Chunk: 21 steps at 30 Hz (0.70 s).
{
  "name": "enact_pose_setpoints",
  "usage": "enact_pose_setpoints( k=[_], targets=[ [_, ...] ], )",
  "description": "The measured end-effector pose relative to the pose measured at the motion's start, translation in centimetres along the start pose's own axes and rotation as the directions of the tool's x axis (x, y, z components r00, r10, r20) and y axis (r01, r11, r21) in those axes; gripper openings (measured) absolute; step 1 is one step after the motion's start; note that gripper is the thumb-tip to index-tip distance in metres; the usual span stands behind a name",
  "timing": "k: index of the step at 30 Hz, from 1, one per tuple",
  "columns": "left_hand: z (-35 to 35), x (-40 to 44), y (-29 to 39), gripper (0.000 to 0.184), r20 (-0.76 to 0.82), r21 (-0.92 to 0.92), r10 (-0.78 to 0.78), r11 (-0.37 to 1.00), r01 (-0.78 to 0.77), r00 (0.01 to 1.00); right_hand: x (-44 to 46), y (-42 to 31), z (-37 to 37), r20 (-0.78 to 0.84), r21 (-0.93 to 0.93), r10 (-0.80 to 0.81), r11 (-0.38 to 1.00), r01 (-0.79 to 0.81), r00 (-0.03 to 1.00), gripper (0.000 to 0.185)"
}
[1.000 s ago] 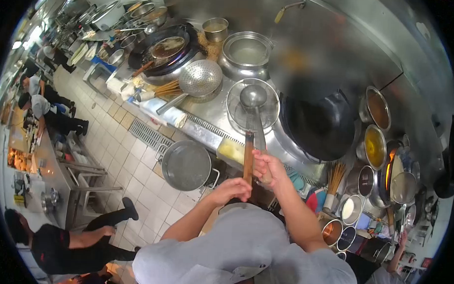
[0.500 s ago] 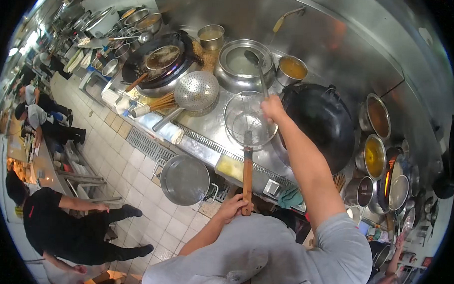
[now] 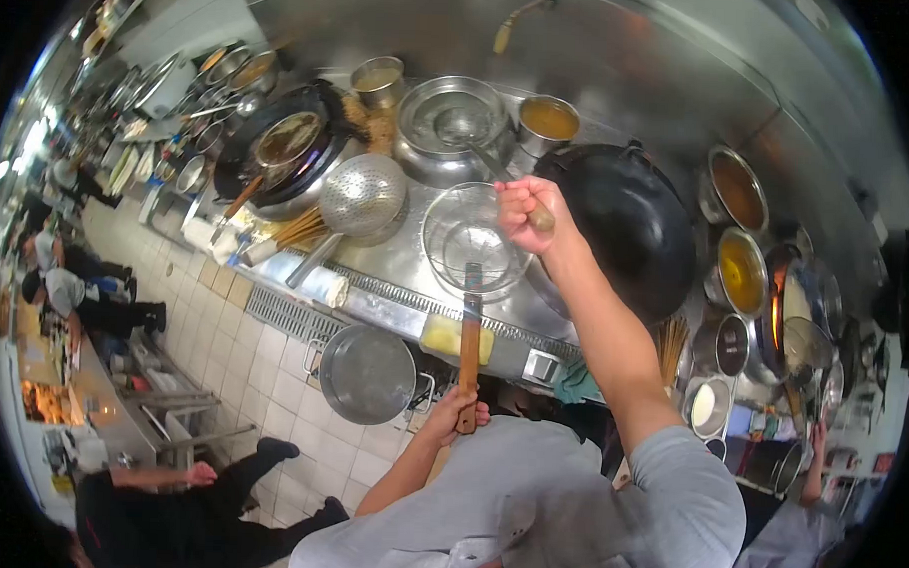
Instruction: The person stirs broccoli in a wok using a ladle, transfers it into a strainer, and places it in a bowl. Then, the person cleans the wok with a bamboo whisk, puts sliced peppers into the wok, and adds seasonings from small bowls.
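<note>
My left hand (image 3: 450, 416) is closed around the wooden handle (image 3: 470, 360) of a round wire strainer (image 3: 431, 245). The strainer's basket extends over the steel worktop. In my right hand (image 3: 533, 215) is the handle of a ladle (image 3: 493, 163), its end poking out below my fingers. The ladle's bowl is in the steel pot of water (image 3: 409, 107) behind the strainer; how deep it sits I cannot tell. A large black wok (image 3: 622, 225) stands to the right of my right hand. A perforated metal skimmer (image 3: 362, 197) lies left of the strainer.
A lit burner holds another wok (image 3: 229, 161) at left. Pots of orange liquid (image 3: 548, 119) and yellow liquid (image 3: 743, 274) stand nearby. A big two-handled pot (image 3: 368, 376) sits below the counter edge. A yellow sponge (image 3: 453, 336) lies along that edge. A person in black (image 3: 166, 519) is behind at left.
My right hand has turned, with the fingers now facing up, and the ladle lies at a shallower slant. Its bowl has shifted within the pot. The view has moved slightly; my left hand keeps its grip.
</note>
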<state>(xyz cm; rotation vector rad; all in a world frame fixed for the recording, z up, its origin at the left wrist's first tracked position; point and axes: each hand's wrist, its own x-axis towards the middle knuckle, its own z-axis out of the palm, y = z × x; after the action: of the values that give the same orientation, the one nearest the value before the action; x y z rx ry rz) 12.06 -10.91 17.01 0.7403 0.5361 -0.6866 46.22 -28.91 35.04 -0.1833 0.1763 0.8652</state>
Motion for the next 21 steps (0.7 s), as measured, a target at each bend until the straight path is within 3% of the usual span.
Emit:
enact_pose_setpoints(
  k=[4, 8, 13, 21],
  targets=[
    [-0.7, 0.7, -0.4, 0.030, -0.023, 0.040, 0.003, 0.999, -0.002, 1.000, -6.4, 1.6, 1.1, 0.040, -0.026, -0.032, 0.999, 0.033, 0.999, 0.010],
    [-2.7, 1.8, -0.1, 0.043, 0.060, 0.117, 0.109, 0.986, -0.115, 0.992, -13.8, 3.8, 2.5, 0.091, -0.020, -0.063, 0.998, 0.066, 0.994, 0.022],
    [-2.3, 1.9, 1.5, 0.043, 0.003, 0.165, 0.089, 0.982, -0.089, 0.996, -23.0, 6.2, 2.4, 0.080, -0.059, -0.139, 0.988, 0.144, 0.987, 0.035],
    [-3.0, 4.2, 0.8, 0.036, -0.026, 0.249, 0.141, 0.960, -0.131, 0.990, -35.0, 9.6, -0.7, -0.255, -0.059, -0.252, 0.968, 0.245, 0.934, 0.033]
  ],
)
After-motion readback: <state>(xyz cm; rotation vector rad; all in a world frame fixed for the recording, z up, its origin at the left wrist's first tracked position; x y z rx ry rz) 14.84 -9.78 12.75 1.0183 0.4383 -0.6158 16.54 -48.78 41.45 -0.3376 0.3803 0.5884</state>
